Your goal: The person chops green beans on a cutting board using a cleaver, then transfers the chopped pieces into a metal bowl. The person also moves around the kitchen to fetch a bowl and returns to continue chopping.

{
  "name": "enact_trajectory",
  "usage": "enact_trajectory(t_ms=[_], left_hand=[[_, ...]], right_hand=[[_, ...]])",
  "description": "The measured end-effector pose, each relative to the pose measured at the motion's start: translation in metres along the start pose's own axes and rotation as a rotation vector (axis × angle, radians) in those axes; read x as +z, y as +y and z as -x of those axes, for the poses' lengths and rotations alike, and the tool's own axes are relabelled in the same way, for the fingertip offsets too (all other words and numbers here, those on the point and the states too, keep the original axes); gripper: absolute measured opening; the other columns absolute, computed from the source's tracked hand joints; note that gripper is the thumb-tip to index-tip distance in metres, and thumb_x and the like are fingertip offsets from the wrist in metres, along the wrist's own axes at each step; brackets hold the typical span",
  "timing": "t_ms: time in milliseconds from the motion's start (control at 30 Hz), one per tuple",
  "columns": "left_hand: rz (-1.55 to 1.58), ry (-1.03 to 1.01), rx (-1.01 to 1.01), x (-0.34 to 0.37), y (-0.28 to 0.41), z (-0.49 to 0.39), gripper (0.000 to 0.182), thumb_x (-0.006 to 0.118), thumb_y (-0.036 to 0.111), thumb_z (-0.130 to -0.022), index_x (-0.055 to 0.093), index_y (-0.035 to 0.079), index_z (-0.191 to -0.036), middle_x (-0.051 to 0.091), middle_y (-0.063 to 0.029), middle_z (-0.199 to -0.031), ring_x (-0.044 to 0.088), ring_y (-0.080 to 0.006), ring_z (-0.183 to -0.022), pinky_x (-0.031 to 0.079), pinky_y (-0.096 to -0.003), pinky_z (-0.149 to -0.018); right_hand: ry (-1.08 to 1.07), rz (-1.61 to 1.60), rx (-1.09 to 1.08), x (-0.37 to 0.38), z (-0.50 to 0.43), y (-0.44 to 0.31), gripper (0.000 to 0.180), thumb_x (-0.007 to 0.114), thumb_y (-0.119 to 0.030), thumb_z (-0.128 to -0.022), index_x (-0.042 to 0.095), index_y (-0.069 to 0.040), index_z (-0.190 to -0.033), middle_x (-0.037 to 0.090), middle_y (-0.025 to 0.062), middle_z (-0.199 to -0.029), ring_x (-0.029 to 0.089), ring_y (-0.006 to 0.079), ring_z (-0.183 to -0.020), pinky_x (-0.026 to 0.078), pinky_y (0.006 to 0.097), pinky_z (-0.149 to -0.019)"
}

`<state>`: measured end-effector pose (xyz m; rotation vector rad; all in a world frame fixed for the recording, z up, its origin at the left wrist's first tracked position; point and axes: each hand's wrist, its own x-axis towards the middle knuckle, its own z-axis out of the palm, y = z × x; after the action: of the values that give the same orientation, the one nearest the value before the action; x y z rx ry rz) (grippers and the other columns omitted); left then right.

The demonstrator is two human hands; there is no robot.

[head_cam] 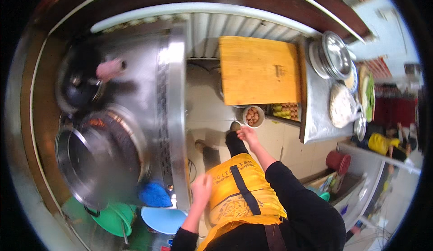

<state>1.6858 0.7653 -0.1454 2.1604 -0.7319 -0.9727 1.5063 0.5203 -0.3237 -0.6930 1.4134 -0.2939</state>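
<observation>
My left hand point(202, 186) hangs in the air beside the steel edge of the stove counter point(177, 115), its fingers curled in with nothing seen in them. Forward of my yellow apron point(242, 190), my right hand point(248, 135) is loosely bent, fingers somewhat apart and apparently holding nothing. Just beyond it on the floor stands a white bucket point(259, 120) of brown eggs point(252, 115). On the stove sit a large steel pot point(81, 136), partly blurred by haze, and a dark wok point(74, 92) with a pink cloth point(110, 69) around its handle.
A wooden board point(260, 70) juts out from the right-hand steel table point(319, 115). Steel bowls point(336, 56) and a bag of white food point(340, 105) rest there. Egg trays point(286, 111) lie underneath. Green point(115, 220) and blue basins point(162, 219) stand lower left. Another person point(382, 144) is far right.
</observation>
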Motion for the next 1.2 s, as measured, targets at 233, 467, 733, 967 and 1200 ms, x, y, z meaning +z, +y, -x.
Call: enact_trajectory(t_ms=[233,467,733,967,1200], left_hand=[[-0.207,-0.105,0.23,0.077,0.057,-0.203,0.019,0.062,0.021,-0.091,0.064,0.003,-0.097,0.065,-0.0175,-0.098,0.064,-0.0359,-0.089,0.051,-0.044,-0.078],[0.126,0.107,-0.154,0.129,0.022,-0.229,0.034,0.062,0.02,-0.091,0.062,-0.002,-0.117,0.065,-0.0183,-0.116,0.062,-0.0292,-0.111,0.046,-0.035,-0.097],[0.506,0.12,-0.523,0.116,0.009,-0.268,0.052,0.06,0.042,-0.095,0.052,0.004,-0.13,0.061,-0.0094,-0.121,0.062,-0.0212,-0.103,0.051,-0.0365,-0.088],[0.308,0.009,-0.278,0.17,0.077,-0.376,0.068,0.058,0.058,-0.092,0.066,-0.005,-0.116,0.068,-0.0138,-0.112,0.062,-0.022,-0.099,0.048,-0.0362,-0.085],[-0.058,0.22,-0.241,0.031,0.124,-0.361,0.074,0.058,0.059,-0.093,0.068,-0.014,-0.098,0.071,-0.0118,-0.095,0.065,-0.0193,-0.079,0.051,-0.0328,-0.072]], right_hand=[[0.211,-0.567,-0.107,-0.105,-0.054,-0.067,0.025,0.054,-0.022,-0.099,0.057,-0.005,-0.116,0.066,0.0119,-0.107,0.065,0.0216,-0.095,0.053,0.0335,-0.086],[-0.099,-0.417,0.019,-0.147,-0.053,-0.091,0.028,0.056,-0.025,-0.099,0.058,-0.007,-0.12,0.066,0.0135,-0.111,0.064,0.0211,-0.1,0.051,0.0342,-0.091],[0.143,-0.819,0.087,-0.167,-0.114,-0.114,0.043,0.057,-0.037,-0.097,0.051,-0.01,-0.13,0.055,0.0064,-0.134,0.049,0.0264,-0.128,0.037,0.0438,-0.111],[0.094,-1.05,-0.058,-0.127,-0.107,-0.097,0.044,0.051,-0.021,-0.103,0.039,-0.009,-0.143,0.047,0.0103,-0.146,0.046,0.0287,-0.133,0.042,0.0465,-0.109],[-0.112,-1.183,-0.088,-0.049,-0.015,-0.095,0.049,0.061,-0.017,-0.098,0.041,-0.002,-0.141,0.051,0.0116,-0.141,0.055,0.0261,-0.126,0.051,0.0418,-0.103]])
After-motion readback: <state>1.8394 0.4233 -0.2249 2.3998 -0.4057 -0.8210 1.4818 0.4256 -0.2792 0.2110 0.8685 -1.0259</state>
